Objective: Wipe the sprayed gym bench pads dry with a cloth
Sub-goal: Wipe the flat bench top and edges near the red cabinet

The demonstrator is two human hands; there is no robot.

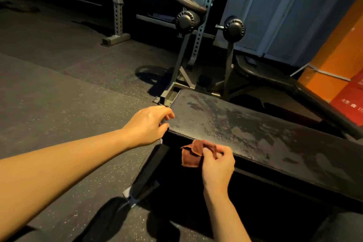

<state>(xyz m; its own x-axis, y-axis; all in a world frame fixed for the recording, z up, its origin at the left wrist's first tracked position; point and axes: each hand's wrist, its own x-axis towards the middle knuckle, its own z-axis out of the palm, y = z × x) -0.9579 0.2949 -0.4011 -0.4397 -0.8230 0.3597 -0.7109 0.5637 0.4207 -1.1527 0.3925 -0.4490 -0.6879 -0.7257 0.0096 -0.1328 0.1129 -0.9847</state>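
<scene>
A black gym bench pad (245,129) runs from the middle to the lower right, its top blotched with wet spray marks. My right hand (218,165) pinches a small brown cloth (193,154) just off the pad's near edge, the cloth hanging below the edge. My left hand (149,124) hovers at the pad's left end, fingers loosely curled near the corner and holding nothing.
The bench's black foot (145,175) juts out on the rubber floor below my hands. A grey rack (196,49) with two round black knobs stands behind the bench. A second dark bench (275,78) and an orange wall (332,49) lie at the right.
</scene>
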